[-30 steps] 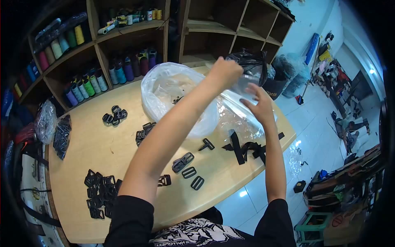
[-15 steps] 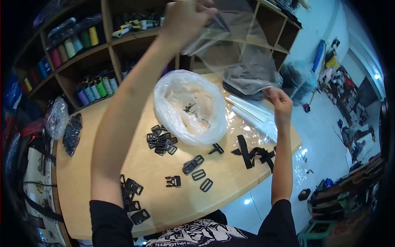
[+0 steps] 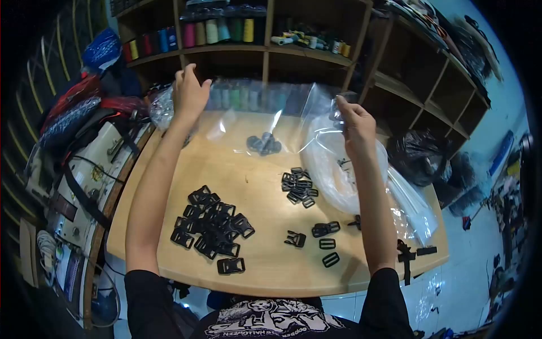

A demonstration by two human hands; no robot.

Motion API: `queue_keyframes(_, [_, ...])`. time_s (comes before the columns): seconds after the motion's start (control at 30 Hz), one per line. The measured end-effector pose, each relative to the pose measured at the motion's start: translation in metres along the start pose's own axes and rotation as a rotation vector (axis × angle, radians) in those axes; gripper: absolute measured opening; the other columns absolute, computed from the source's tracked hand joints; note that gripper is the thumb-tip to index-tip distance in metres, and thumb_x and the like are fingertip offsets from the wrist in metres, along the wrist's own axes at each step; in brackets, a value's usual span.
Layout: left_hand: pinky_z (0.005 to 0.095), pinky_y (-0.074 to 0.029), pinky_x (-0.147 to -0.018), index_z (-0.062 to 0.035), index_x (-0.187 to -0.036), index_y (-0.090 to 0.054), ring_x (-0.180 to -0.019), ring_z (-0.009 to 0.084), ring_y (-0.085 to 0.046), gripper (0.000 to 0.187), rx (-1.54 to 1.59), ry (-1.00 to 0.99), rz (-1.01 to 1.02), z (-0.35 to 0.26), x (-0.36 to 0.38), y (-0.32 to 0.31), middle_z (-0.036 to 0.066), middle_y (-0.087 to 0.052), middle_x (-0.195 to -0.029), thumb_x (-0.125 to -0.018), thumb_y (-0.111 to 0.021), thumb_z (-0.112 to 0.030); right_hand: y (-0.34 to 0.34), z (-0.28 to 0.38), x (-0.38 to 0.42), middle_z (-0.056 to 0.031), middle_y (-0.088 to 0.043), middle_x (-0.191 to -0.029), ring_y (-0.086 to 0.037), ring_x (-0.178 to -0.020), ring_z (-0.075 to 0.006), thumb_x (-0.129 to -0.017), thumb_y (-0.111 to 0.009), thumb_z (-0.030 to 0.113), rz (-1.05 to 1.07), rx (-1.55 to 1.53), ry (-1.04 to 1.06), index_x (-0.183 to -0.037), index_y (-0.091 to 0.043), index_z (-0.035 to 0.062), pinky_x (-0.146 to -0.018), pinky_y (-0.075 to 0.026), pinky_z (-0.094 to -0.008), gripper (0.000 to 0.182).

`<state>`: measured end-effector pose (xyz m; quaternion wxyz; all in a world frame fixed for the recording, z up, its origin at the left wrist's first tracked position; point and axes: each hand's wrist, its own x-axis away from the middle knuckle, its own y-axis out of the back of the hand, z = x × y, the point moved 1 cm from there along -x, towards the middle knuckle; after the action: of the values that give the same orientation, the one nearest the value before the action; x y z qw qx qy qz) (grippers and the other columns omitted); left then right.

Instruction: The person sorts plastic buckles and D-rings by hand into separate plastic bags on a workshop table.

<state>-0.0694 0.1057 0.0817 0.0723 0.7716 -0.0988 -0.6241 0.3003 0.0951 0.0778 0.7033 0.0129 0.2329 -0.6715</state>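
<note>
A clear plastic bag (image 3: 231, 121) is stretched wide over the back of the table, with dark pieces (image 3: 263, 143) showing at its lower part. My left hand (image 3: 191, 95) has its fingers curled at the bag's left edge. At the opposite corner, my right hand (image 3: 358, 120) pinches the film between thumb and fingers. Below the bag lies a heap of black side-release buckles (image 3: 212, 220) on the left. A smaller pile of black strap sliders (image 3: 299, 186) sits nearer my right forearm, beside a large whitish plastic bag (image 3: 333, 181), rolled open and partly hidden by that arm.
A single buckle part (image 3: 294, 239), a joined buckle (image 3: 326, 228) and two loose sliders (image 3: 327, 244) lie on the wooden table (image 3: 265, 277). Black strap pieces (image 3: 406, 254) are at the right edge. Shelves (image 3: 226, 49) with thread spools stand behind; a sewing machine (image 3: 79, 198) is left.
My view has turned left, bringing the whole buckle heap into sight. Both hands have come down and the clear bag, earlier raised at the upper right, now spans between them over the table.
</note>
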Motion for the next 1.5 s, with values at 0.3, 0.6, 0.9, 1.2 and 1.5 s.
queue_keyframes(0.3, [0.0250,-0.052,-0.062,0.0029,-0.105,-0.067,-0.072,0.0118,-0.065,0.031,0.826,0.381,1.011,-0.101,0.019,0.076,0.009,-0.069,-0.088,-0.090,-0.067,-0.025,-0.138,-0.042,0.001,0.0017,-0.053,-0.060,-0.046,-0.050,-0.0044,-0.082,-0.078,0.029,0.089,0.088,0.223,-0.073,-0.054,0.0043,-0.045,-0.037,-0.0209,0.036])
queue_keyframes(0.6, [0.0383,-0.058,-0.081,0.0029,-0.119,-0.055,-0.090,0.0243,-0.067,0.027,1.595,1.241,0.729,-0.032,0.045,0.066,0.015,-0.065,-0.105,-0.093,-0.049,-0.001,-0.113,-0.091,0.012,-0.0106,-0.060,-0.067,-0.059,-0.057,-0.0152,-0.080,-0.070,0.006,0.322,0.665,0.569,-0.104,-0.067,0.0052,-0.053,-0.045,-0.0296,0.024])
queue_keyframes(0.9, [0.0231,-0.043,-0.053,-0.0018,-0.114,-0.056,-0.057,0.0107,-0.051,0.032,1.995,1.090,1.208,0.000,0.054,0.082,-0.001,-0.051,-0.066,-0.094,-0.057,-0.026,-0.136,-0.078,0.039,-0.0027,-0.064,-0.089,-0.064,-0.075,-0.0157,-0.093,-0.053,0.002,0.339,-0.520,-0.623,-0.132,-0.048,0.0016,-0.068,-0.054,-0.0312,0.039])
queue_keyframes(1.2, [0.0312,-0.055,-0.065,0.0028,-0.110,-0.058,-0.064,0.0138,-0.060,0.022,1.197,1.178,0.801,-0.016,0.067,0.091,0.007,-0.066,-0.086,-0.090,-0.056,-0.006,-0.132,-0.100,0.037,-0.0020,-0.058,-0.090,-0.056,-0.073,-0.0118,-0.091,-0.058,0.012,0.441,-0.660,-0.551,-0.133,-0.048,0.0032,-0.063,-0.047,-0.0264,0.044])
queue_keyframes(1.5, [0.0176,-0.034,-0.047,0.0001,-0.125,-0.052,-0.058,0.0034,-0.050,0.042,1.137,0.726,0.920,-0.039,0.070,0.115,0.004,-0.061,-0.082,-0.084,-0.057,-0.001,-0.128,-0.097,0.023,-0.0075,-0.061,-0.087,-0.056,-0.065,-0.0109,-0.082,-0.060,-0.004,0.287,0.160,-0.109,-0.128,-0.053,-0.0042,-0.057,-0.046,-0.0238,0.047])
